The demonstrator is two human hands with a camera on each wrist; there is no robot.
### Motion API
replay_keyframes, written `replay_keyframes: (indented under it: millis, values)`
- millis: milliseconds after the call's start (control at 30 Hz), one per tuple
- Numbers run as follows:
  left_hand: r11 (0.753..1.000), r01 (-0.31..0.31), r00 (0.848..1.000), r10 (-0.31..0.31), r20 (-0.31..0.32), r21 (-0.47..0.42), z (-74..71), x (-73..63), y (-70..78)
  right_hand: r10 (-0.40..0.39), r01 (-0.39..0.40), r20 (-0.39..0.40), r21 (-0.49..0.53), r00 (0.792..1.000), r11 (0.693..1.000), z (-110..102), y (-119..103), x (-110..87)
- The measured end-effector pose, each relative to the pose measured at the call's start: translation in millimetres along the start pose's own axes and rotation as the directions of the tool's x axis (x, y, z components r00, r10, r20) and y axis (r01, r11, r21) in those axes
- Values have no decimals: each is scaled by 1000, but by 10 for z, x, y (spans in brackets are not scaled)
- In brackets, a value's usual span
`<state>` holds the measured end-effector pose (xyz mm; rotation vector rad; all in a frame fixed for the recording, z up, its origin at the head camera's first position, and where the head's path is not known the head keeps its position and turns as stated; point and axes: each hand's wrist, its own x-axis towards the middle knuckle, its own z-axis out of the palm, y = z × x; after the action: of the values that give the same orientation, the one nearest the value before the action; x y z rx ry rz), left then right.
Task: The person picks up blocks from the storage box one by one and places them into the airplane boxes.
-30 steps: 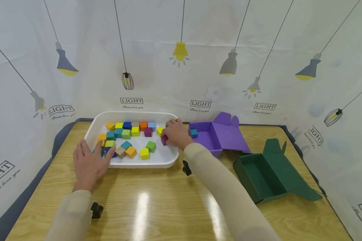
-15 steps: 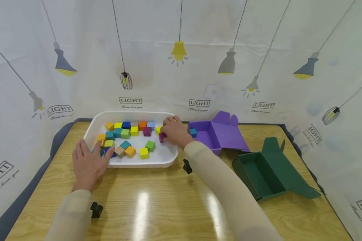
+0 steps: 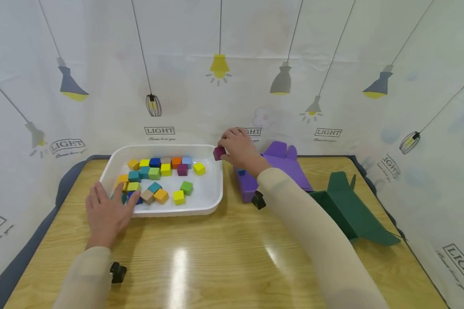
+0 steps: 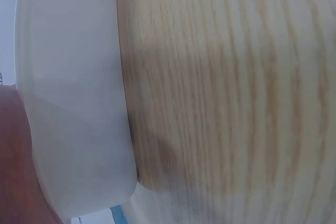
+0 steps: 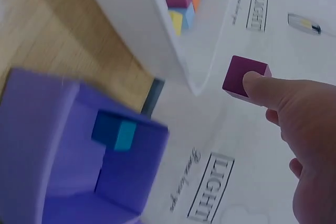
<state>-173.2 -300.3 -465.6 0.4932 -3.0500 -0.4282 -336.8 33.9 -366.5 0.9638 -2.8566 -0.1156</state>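
White backdrop (image 3: 185, 94), printed hanging lamps (image 3: 219, 66), boxed "LIGHT" lettering (image 3: 160, 130), wood-grain table (image 3: 224, 253), bright glare (image 3: 179, 274) across its top.

Right of the head view's centre, the right hand (image 3: 241, 148) and cream fabric sleeve (image 3: 317, 231) partly hid the purple cardboard box (image 3: 248, 189); the left wrist view's top edge cropped the white plastic tray (image 4: 76, 93).

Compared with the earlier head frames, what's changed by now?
The right hand has lifted a maroon cube out of the white tray, moving up and rightward. Unchanged: the left hand at the tray's near-left corner, the blue cube in the purple box.
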Motion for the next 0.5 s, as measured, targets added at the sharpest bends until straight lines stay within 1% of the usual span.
replay_keyframes:
  millis: [133,267,367,500]
  values:
    - [1000,-1,1000,1,0,-5,-11,6,-18,45,-46,-9,-11,999,999,9,239,-78]
    - [1000,0,1000,0,2,-17,-21,7,-19,99,-100,-9,-26,995,995,76,437,-164]
    - [1000,2,1000,-2,5,-21,-21,4,-12,124,-124,4,-29,992,992,130,539,-233]
    - [1000,0,1000,0,10,-15,-19,3,3,153,-151,42,-54,987,987,173,627,-310]
